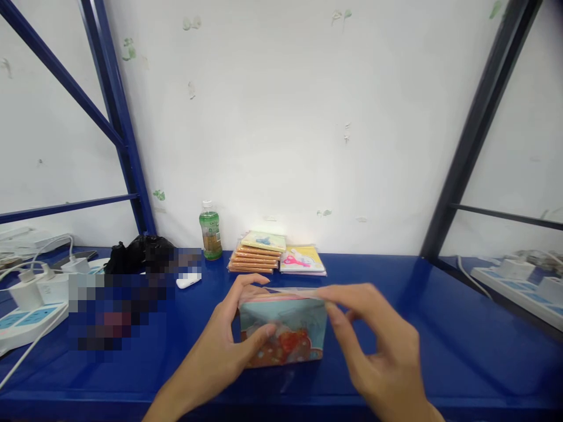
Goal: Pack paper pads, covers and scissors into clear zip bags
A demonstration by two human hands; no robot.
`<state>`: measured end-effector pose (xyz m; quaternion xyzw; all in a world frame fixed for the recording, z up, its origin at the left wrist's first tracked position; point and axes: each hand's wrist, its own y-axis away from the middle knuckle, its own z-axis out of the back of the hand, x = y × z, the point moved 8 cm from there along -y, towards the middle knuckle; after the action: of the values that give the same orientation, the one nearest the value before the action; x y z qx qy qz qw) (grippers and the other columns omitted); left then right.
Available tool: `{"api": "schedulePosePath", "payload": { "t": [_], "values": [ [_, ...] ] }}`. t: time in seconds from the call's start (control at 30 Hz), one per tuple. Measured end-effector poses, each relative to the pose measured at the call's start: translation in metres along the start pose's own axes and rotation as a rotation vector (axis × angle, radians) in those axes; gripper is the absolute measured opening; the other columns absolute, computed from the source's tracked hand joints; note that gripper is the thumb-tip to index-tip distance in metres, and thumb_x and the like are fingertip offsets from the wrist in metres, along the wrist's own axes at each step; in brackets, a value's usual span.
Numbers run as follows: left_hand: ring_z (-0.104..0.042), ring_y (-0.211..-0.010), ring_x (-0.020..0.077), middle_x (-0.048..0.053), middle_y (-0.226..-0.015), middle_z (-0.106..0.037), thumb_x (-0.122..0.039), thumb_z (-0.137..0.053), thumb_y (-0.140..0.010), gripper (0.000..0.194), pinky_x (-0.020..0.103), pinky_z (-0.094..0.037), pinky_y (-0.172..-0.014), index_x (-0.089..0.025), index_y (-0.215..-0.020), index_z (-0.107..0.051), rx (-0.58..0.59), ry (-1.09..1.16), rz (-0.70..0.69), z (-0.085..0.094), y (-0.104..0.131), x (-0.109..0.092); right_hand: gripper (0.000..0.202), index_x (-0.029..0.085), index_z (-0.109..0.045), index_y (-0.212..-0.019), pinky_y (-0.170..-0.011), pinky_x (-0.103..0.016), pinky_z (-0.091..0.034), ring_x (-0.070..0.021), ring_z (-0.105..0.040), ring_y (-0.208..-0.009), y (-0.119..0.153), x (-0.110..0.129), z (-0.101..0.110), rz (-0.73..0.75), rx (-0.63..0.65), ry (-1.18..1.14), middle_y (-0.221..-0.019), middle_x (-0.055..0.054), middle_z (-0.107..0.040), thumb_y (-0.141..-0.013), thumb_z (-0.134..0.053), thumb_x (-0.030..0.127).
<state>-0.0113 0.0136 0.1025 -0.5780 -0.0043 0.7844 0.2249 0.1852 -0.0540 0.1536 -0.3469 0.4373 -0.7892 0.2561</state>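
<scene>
A packet in clear plastic [303, 334], with a light blue, red and brown picture on its front, is held upright above the blue table. My left hand [229, 334] grips its left side, thumb across the front and fingers behind the top edge. At the top right corner, my right hand [378, 334] pinches the clear plastic between thumb and index finger. Behind it lie a stack of orange-edged packets [255, 258] and a yellow and white packet [303, 259] with pink scissors showing.
A green-labelled bottle [211, 231] stands near the wall. A white object [189, 280] and a black plastic bag [141, 252] lie to the left. Power strips with plugs [33, 319] sit at the left, another [523, 287] at the right. Metal posts flank the blue table [440, 340].
</scene>
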Motion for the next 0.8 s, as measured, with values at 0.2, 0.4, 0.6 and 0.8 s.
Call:
{"api": "schedulePosePath", "payload": {
  "t": [0.2,0.4,0.6,0.8],
  "values": [
    [-0.067,-0.089,0.0226,0.000,-0.099,-0.069,-0.048,-0.061,-0.095,0.025,0.028,-0.052,-0.079,-0.032,-0.114,-0.059,-0.002,-0.168,-0.029,0.013,-0.008,-0.002,0.034,0.033,-0.066,-0.129,-0.099,-0.041,-0.055,-0.0247,-0.067,-0.113,0.005,-0.066,-0.025,-0.339,0.365,-0.196,-0.126,-0.003,-0.071,-0.095,-0.068,0.038],
    [-0.052,-0.075,0.0174,-0.002,-0.087,-0.059,-0.051,-0.061,-0.094,0.024,0.024,-0.042,-0.065,-0.027,-0.092,-0.059,-0.041,-0.227,-0.023,0.021,-0.013,0.006,0.012,0.026,-0.077,-0.094,-0.085,-0.032,-0.057,-0.0209,-0.071,-0.093,0.010,-0.091,-0.034,-0.453,0.350,-0.428,-0.097,-0.001,-0.077,-0.091,-0.073,0.037],
    [-0.048,-0.072,0.0180,-0.003,-0.076,-0.052,-0.047,-0.068,-0.088,0.026,0.027,-0.041,-0.066,-0.026,-0.079,-0.057,-0.116,-0.238,-0.094,0.022,-0.012,0.005,0.025,0.024,-0.072,-0.092,-0.085,-0.034,-0.049,-0.0222,-0.067,-0.090,0.009,-0.082,-0.026,-0.315,0.320,-0.269,-0.094,-0.003,-0.074,-0.101,-0.057,0.042],
    [-0.044,-0.068,0.0168,-0.004,-0.071,-0.048,-0.043,-0.052,-0.099,0.034,0.029,-0.038,-0.067,-0.026,-0.072,-0.040,-0.118,-0.285,-0.154,0.015,-0.009,0.003,0.038,0.025,-0.039,-0.077,-0.061,-0.025,-0.042,-0.0133,-0.049,-0.064,0.008,-0.080,-0.033,-0.424,0.189,-0.275,-0.070,0.006,-0.052,-0.095,-0.065,0.046]
  ]
}}
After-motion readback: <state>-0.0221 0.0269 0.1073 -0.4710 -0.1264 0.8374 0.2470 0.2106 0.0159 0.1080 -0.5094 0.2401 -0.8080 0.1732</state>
